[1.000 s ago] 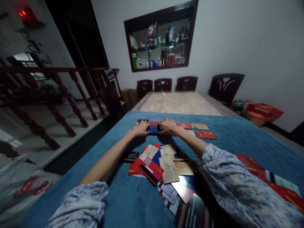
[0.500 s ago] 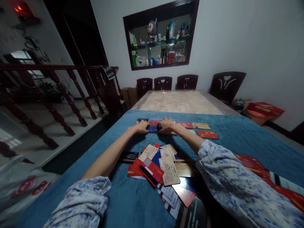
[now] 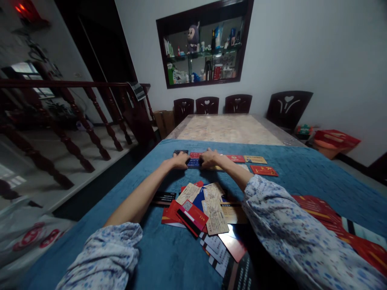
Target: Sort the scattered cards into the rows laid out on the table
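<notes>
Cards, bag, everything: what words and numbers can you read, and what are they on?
No text is readable.
Far blue card: white print, too small.
Black cards: white print, too small.
Tan cards: dark print, too small.
Plastic bag: red print, too blurred.

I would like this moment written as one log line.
left hand: at blue card, left side | right hand: at same card, right side | card pile: on blue cloth, nearer person

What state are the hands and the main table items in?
Blue card(s): flat, between the hands.
Left hand: fingers at their left end, grip unclear.
Right hand: fingers at their right end, grip unclear.
Card pile: loose, overlapping.
Gold card: lying flat.
Red card in front of it: flat.
Red items at far right: overlapping.
Blue cloth: spread out.
</notes>
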{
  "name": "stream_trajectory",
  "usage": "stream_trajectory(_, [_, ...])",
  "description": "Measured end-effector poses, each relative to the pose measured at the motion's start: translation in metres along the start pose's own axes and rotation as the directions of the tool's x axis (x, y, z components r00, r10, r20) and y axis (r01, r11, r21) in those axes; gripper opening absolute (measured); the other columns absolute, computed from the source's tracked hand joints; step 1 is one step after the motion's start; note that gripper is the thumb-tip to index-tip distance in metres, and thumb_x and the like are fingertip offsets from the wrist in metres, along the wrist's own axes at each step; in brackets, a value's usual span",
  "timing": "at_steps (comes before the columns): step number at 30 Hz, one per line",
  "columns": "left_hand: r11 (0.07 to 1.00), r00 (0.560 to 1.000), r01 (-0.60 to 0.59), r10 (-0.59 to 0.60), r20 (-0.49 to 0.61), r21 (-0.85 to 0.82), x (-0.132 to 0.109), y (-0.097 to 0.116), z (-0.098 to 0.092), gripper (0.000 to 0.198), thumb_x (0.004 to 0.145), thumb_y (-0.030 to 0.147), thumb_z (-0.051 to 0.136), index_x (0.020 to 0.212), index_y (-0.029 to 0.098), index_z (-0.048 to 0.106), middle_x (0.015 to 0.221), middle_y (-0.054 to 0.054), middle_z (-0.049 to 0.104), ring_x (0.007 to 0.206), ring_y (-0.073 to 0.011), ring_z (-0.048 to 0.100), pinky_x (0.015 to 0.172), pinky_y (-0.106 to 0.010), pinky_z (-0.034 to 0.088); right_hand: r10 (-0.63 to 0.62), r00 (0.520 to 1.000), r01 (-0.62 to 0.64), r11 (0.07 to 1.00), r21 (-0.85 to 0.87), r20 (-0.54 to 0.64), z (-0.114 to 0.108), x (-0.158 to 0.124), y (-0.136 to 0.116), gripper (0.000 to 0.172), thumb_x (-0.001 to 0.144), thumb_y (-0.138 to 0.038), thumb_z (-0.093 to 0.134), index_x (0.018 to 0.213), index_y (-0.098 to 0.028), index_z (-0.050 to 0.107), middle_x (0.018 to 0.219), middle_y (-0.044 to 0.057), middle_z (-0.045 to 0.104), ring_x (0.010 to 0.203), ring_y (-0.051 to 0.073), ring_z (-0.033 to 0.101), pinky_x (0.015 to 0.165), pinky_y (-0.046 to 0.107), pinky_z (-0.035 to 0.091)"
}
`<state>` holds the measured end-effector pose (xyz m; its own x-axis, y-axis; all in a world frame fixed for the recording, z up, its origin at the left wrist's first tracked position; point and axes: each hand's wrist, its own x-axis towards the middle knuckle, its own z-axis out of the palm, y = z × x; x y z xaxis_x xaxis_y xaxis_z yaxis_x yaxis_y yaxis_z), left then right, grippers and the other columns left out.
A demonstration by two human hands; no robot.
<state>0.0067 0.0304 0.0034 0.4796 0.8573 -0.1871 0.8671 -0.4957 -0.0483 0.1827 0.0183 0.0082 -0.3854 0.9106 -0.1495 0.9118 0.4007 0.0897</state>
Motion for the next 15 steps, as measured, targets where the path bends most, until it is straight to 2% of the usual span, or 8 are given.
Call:
stream_trajectory(6, [1.000, 1.000, -0.006, 0.006, -0.016, 0.010, -0.0010, -0.0007, 0.0017, 0.050, 0.073, 0.019, 0.060, 0.122, 0.028, 0.058, 0.131, -0.010, 0.057, 0.129, -0.0353, 0.042, 0.103, -0.059, 0.036, -0.015, 1.000, 0.015, 1.000, 0.009, -0.011, 0.0007, 0.0018, 0.0014, 0.043, 0.072, -0.038, 0.067, 0.110, -0.018, 0.072, 0.124, 0.019, 0.063, 0.121, 0.040, 0.045, 0.094, 0.054, 0.044])
stream_trajectory(10, [1.000, 1.000, -0.007, 0.007, -0.020, 0.005, -0.0036, -0.0005, 0.0015, 0.055, 0.073, 0.019, 0.061, 0.127, 0.027, 0.056, 0.132, -0.011, 0.057, 0.131, -0.0362, 0.040, 0.103, -0.059, 0.035, -0.016, 1.000, 0.016, 1.000, -0.001, -0.008, 0.0007, -0.0008, 0.0029, 0.046, 0.073, -0.036, 0.066, 0.116, -0.020, 0.070, 0.126, 0.018, 0.062, 0.122, 0.040, 0.044, 0.095, 0.055, 0.043])
stream_trajectory(15, [1.000, 0.999, -0.005, 0.004, -0.035, -0.019, -0.0082, -0.0027, 0.0001, 0.061, 0.074, 0.019, 0.062, 0.133, 0.027, 0.051, 0.136, -0.011, 0.055, 0.134, -0.0346, 0.036, 0.105, -0.057, 0.034, -0.025, 0.999, 0.024, 0.999, -0.026, -0.023, -0.0016, -0.0040, 0.0044, 0.050, 0.072, -0.044, 0.069, 0.118, -0.024, 0.068, 0.127, 0.016, 0.061, 0.122, 0.039, 0.044, 0.096, 0.055, 0.041])
